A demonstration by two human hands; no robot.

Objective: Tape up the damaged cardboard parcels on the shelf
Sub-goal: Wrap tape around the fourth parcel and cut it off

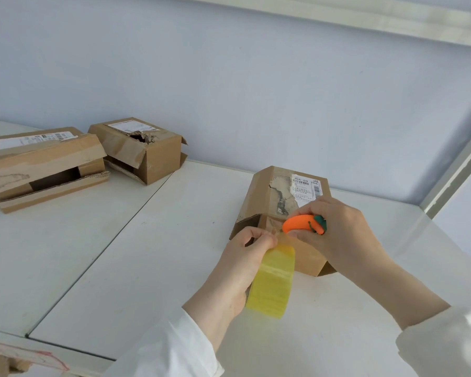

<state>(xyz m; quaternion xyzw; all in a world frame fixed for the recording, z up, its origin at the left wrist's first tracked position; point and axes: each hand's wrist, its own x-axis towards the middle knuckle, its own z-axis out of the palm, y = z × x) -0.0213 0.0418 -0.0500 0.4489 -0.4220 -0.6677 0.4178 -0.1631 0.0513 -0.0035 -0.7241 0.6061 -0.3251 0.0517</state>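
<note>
My left hand holds the yellow tape roll at the parcel by the shelf's back edge; my right hand grips an orange cutter.

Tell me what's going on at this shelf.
A person is taping a cardboard parcel on the white shelf. The left hand holds a roll of yellow tape, its end pulled to the parcel's front face. The right hand grips an orange cutter with its tip at that strip, apparently about to cut it. At the far left sit a torn box and a long open box, both gaping open.
</note>
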